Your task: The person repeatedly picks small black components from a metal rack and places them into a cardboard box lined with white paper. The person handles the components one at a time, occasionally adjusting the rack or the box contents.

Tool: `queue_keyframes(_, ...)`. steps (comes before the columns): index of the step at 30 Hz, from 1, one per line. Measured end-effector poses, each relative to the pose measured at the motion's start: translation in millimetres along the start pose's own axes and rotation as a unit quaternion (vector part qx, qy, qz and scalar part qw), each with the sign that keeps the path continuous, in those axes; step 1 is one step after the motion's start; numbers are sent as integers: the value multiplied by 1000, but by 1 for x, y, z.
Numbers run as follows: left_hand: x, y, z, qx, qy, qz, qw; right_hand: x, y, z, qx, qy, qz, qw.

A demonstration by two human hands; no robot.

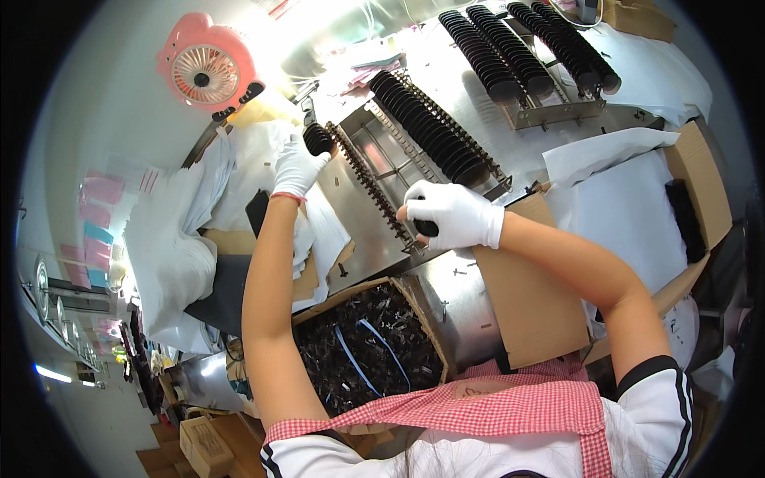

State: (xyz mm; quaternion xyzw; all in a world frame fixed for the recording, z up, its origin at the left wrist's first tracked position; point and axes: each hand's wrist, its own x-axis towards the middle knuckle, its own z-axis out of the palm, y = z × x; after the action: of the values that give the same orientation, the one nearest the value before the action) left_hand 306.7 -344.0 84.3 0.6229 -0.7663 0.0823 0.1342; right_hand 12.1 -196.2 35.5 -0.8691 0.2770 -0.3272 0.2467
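Note:
My left hand (pixel 300 167), in a white glove, has its thumb and fingers closed around the near side of a short stack of black discs (pixel 318 139). These discs stand at the far end of the left toothed rail on a metal rack (pixel 368 179). My right hand (pixel 458 215), also gloved, is at the near end of that rail, its fingers curled round a black disc (pixel 426 228). Farther right on the same rack is a long row of black discs (pixel 430 127) standing on edge. The right fingertips are partly hidden.
Below my arms, a carton (pixel 438 350) holds small dark pieces and two blue strips. Another rack (pixel 558 114) with several disc rows stands far right. A paper-lined cardboard box (pixel 530 319) is at right, and a pink fan (pixel 209 68) far left. Small pieces lie on the metal table (pixel 458 299).

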Motion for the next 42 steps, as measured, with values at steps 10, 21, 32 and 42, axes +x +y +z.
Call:
queue_keyframes(10,59,-14,14,-76,-277,15,958,3,14,-3,-21,-137,-8,990)
queue_keyframes(21,52,-4,59,135,-125,-93,979,3,12,-3,28,-77,-18,996)
queue_keyframes(32,-130,151,-60,-341,-108,135,924,-34,-59,-6,52,268,58,960)
queue_keyframes(42,-220,274,-41,-695,-357,-110,614,-162,-105,-38,-139,207,118,961)
